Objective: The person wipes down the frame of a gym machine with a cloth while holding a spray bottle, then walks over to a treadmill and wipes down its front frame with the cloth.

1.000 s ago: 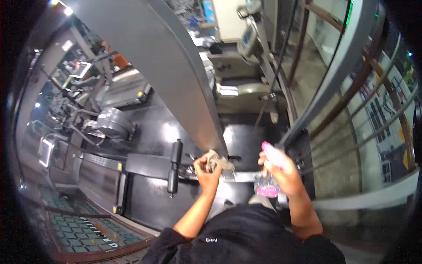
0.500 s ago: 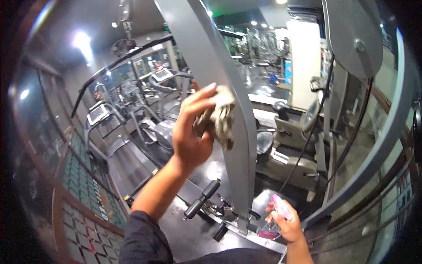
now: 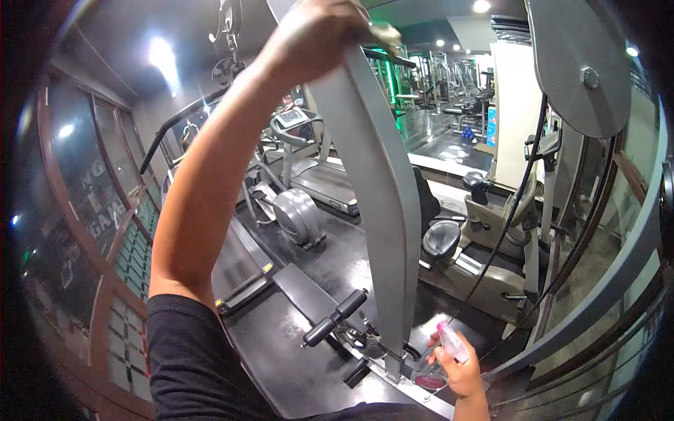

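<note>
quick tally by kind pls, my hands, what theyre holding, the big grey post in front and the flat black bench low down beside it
hands: 2 (left hand, right hand)
cloth: 1
spray bottle: 1
grey post: 1
black bench: 1
total: 6

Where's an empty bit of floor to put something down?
There's bare floor between the padded bench and the tall grey post, and more on the bench's other side, below the treadmill. It's crowded near the post's foot: foam rollers, metal parts, and the right hand's spray bottle.
</note>
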A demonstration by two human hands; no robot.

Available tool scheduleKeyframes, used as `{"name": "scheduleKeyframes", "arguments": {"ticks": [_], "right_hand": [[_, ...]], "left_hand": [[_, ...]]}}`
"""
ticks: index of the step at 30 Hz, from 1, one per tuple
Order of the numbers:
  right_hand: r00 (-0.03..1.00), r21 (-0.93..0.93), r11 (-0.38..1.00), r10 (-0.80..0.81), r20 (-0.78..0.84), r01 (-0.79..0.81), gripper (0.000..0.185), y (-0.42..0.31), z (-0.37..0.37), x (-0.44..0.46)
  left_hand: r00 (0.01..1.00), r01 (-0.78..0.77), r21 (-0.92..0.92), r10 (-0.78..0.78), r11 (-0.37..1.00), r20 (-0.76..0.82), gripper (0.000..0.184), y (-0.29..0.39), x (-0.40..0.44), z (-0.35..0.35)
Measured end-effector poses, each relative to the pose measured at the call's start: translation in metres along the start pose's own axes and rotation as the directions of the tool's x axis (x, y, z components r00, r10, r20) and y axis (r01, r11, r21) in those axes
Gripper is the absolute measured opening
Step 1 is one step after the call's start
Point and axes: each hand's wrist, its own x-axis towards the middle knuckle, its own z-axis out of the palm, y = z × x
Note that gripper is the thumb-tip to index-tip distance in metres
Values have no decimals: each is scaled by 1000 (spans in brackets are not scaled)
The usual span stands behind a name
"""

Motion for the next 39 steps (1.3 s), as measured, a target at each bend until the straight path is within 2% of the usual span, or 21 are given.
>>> {"name": "scheduleKeyframes", "arguments": {"ticks": [1, 3, 5, 9, 10, 12, 13, 14, 15, 16, 17, 19, 22, 24, 25, 28, 30, 32, 33, 35, 39], "right_hand": [[1000, -6, 1000, -6, 2, 6, 35, 1, -1, 1], [1000, -5, 1000, -21, 3, 21, 35, 1, -5, 2], [1000, -10, 1000, -28, -6, 28, 35, -1, -7, 1], [999, -61, 997, -46, -26, 45, 36, -12, -12, 1], [997, -72, 996, -62, -34, 60, 36, -17, -12, 2], [996, -82, 994, -77, -37, 74, 37, -25, -15, 3], [996, -87, 993, -82, -37, 78, 38, -30, -16, 4], [993, -66, 993, -103, -65, 99, 38, -35, -13, 4], [991, -89, 990, -119, -66, 113, 38, -41, -12, 6], [988, -110, 986, -135, -69, 127, 38, -45, -12, 7], [984, -142, 977, -167, -53, 159, 38, -50, -11, 9], [978, -129, 973, -202, -58, 193, 38, -62, -6, 12], [961, -140, 955, -271, -53, 262, 39, -86, 5, 17], [950, -164, 939, -311, -35, 302, 40, -102, 10, 20], [944, -220, 923, -330, -29, 316, 55, -104, 8, 22], [921, -212, 903, -389, -33, 374, 55, -116, 10, 28], [911, -214, 893, -411, -36, 395, 54, -120, 9, 29], [903, -216, 887, -428, -49, 408, 54, -122, 9, 29], [897, -211, 884, -438, -61, 417, 53, -121, 9, 29], [897, -227, 883, -437, -71, 412, 53, -120, 8, 27], [908, -195, 907, -400, -126, 373, 41, -116, 15, 17]], "left_hand": [[998, -41, 73, 36, 997, 60, 24, 36, -7, 3], [969, -37, 11, 33, 999, 243, 20, 97, -24, 16], [954, -102, -206, 155, 973, 257, 20, 144, -45, 31], [936, -277, -265, 321, 924, 142, 24, 175, -59, 39], [959, -204, -353, 259, 913, 114, 28, 162, -54, 38], [977, -132, -214, 163, 968, 134, 30, 130, -40, 23], [833, 538, -467, -356, 702, 424, 32, 112, -24, 17], [771, 634, -477, -447, 609, 454, 31, 94, -18, 7], [909, 409, -422, -318, 809, 271, 29, 75, -18, 0], [1000, 29, -165, -30, 986, -2, 28, 53, -19, -5], [995, -38, -74, 31, 997, -95, 27, 54, -17, -10], [987, 17, 16, -14, 1000, -159, 23, 73, -18, -16], [998, -64, 154, 61, 986, 23, 33, 83, -45, 7], [993, -116, 82, 113, 990, 39, 28, 113, -54, 18], [992, -119, 67, 115, 991, 50, 24, 134, -61, 23], [980, -142, -323, 179, 936, 88, 24, 181, -82, 34], [939, -266, -334, 321, 904, 123, 26, 203, -91, 33], [937, -255, -377, 323, 890, 130, 30, 190, -87, 30], [948, -278, -461, 319, 843, 13, 30, 170, -87, 38], [981, -170, -271, 188, 948, 43, 28, 139, -75, 27], [996, -33, -137, 22, 990, -82, 34, 98, -63, 13]]}}
